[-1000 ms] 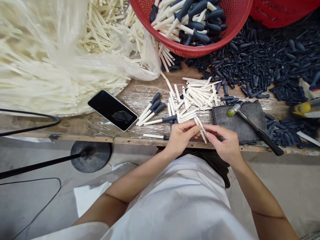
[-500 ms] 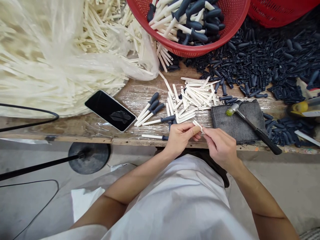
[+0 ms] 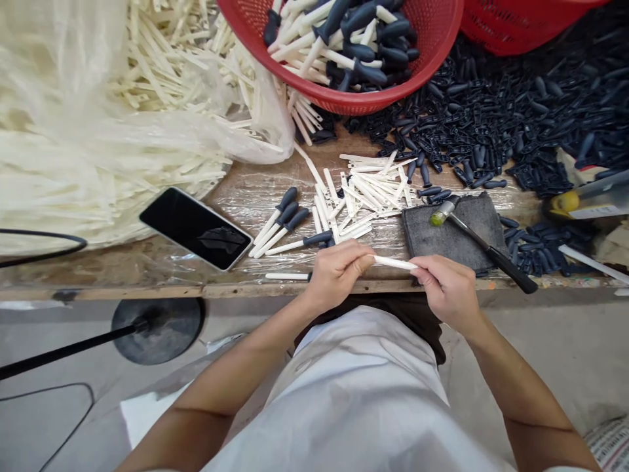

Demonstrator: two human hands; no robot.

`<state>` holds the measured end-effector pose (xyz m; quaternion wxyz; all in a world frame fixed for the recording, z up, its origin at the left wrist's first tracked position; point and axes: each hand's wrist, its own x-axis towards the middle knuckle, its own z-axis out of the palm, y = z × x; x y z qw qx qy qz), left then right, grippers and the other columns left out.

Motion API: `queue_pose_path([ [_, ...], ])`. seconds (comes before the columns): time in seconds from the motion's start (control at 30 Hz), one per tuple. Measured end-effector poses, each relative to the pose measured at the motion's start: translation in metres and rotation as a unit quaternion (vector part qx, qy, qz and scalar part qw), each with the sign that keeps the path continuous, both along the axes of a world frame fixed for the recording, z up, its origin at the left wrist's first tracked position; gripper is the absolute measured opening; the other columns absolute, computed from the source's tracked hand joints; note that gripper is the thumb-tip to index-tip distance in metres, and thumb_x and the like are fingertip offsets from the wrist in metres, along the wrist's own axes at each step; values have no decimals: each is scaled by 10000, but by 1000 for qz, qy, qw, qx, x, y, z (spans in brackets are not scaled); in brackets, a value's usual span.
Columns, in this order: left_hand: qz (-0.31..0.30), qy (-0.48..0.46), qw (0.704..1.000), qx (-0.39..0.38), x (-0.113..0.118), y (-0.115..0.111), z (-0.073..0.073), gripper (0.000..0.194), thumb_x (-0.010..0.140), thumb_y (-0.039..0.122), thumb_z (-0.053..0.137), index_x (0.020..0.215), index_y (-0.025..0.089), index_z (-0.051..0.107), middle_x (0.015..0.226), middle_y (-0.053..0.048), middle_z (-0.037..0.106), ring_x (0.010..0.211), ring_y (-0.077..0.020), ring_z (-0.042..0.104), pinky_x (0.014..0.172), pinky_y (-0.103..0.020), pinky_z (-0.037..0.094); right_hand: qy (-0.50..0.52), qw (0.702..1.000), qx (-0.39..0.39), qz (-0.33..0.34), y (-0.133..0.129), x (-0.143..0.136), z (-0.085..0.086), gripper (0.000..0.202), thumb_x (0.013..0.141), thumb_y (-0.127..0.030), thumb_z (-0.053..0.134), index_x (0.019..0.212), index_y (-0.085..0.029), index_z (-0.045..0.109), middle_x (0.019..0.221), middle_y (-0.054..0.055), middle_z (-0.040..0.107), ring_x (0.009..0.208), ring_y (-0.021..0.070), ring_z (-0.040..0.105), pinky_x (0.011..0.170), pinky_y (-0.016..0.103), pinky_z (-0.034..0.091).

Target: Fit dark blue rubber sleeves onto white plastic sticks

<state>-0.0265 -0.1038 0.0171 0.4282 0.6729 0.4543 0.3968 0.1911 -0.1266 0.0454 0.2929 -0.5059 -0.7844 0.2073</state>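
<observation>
A white stick [image 3: 394, 263] is stretched level between my two hands, over the table's front edge. My left hand [image 3: 339, 272] pinches its left end, and my right hand [image 3: 446, 288] grips its right end. Just beyond them lies a loose pile of white sticks [image 3: 373, 190]. Several white sticks with dark blue handles [image 3: 282, 223] rest left of the pile, and another [image 3: 287, 276] lies near the edge beside my left hand. A hammer [image 3: 484, 244] lies across a dark grey cloth pad [image 3: 427, 236], behind my right hand.
A black phone [image 3: 196, 228] lies at left, before a plastic bag of white sticks [image 3: 98, 170]. A red basket [image 3: 354, 101] holds handled pieces. Dark blue handles [image 3: 491, 118] are heaped at right, near a clear bottle [image 3: 592, 196]. A round black stand base [image 3: 160, 331] is below the table.
My hands have moved apart, and the white stick now shows at length between them. The view has shifted, so the table items appear further left.
</observation>
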Motion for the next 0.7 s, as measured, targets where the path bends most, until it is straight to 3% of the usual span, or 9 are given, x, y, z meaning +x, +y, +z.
queue_pose_path([
  [0.07, -95, 56, 993, 31, 4, 0, -1, 220, 944, 304, 553, 898, 187, 733, 755, -61, 672, 684, -154, 590, 654, -256, 442, -36, 998, 34, 31, 0, -1, 1, 224, 964, -182, 498, 845, -202, 687, 674, 17, 670, 616, 145, 591, 609, 271, 451],
  [0.13, -150, 88, 983, 58, 8, -2, -2, 232, 953, 271, 518, 882, 175, 716, 742, -66, 655, 662, -153, 567, 627, -255, 423, -65, 994, 47, 72, 1, -4, 3, 268, 967, -176, 474, 789, -187, 674, 641, 20, 646, 605, 143, 564, 609, 270, 429],
  [0.3, -114, 51, 992, 35, 15, -1, -2, 237, 957, 264, 516, 870, 182, 721, 691, -49, 639, 632, -148, 562, 612, -254, 422, -38, 988, -50, 140, 37, 8, 15, 237, 979, -254, 514, 865, -195, 713, 702, -2, 694, 629, 128, 611, 607, 244, 446],
  [0.33, -100, 41, 994, 12, 16, 0, -1, 228, 954, 277, 527, 903, 190, 731, 704, -49, 655, 641, -152, 578, 621, -254, 433, -23, 989, -71, 128, 53, 17, 16, 219, 976, -279, 532, 887, -213, 721, 697, -22, 693, 617, 123, 616, 605, 241, 456],
  [0.4, -81, 22, 996, -43, 16, 2, -2, 232, 949, 297, 535, 1020, 212, 739, 741, -46, 682, 652, -159, 599, 627, -256, 448, -15, 998, -51, 14, 95, 41, 12, 203, 962, -272, 543, 877, -230, 722, 672, -33, 672, 599, 132, 618, 617, 259, 480],
  [0.47, -76, -1, 992, -98, 16, 2, -3, 271, 944, 303, 532, 1134, 231, 712, 758, -35, 684, 614, -152, 582, 602, -250, 444, -82, 991, 8, -109, 141, 68, 0, 148, 907, -229, 608, 813, -233, 722, 727, -3, 689, 690, 173, 649, 679, 304, 501],
  [0.53, -73, -27, 987, -143, 18, 2, -5, 282, 932, 306, 542, 1165, 234, 683, 763, -19, 664, 545, -125, 521, 565, -239, 425, -181, 964, -11, -194, 181, 91, -18, 119, 832, -207, 699, 713, -205, 694, 721, 21, 678, 753, 204, 665, 718, 328, 498],
  [0.63, -40, -75, 978, -191, 23, 4, -7, 220, 894, 323, 596, 1069, 208, 662, 749, 0, 614, 565, -107, 494, 565, -222, 407, -257, 942, -69, -205, 212, 106, -38, 225, 798, -312, 737, 687, -130, 663, 818, 68, 681, 845, 198, 666, 765, 318, 459],
  [0.7, -10, -106, 971, -213, 26, 7, -7, 184, 868, 344, 631, 975, 194, 642, 690, 22, 557, 588, -104, 479, 564, -209, 384, -241, 951, -44, -190, 208, 99, -39, 236, 804, -323, 730, 707, -126, 644, 868, 96, 687, 870, 204, 656, 785, 337, 457],
])
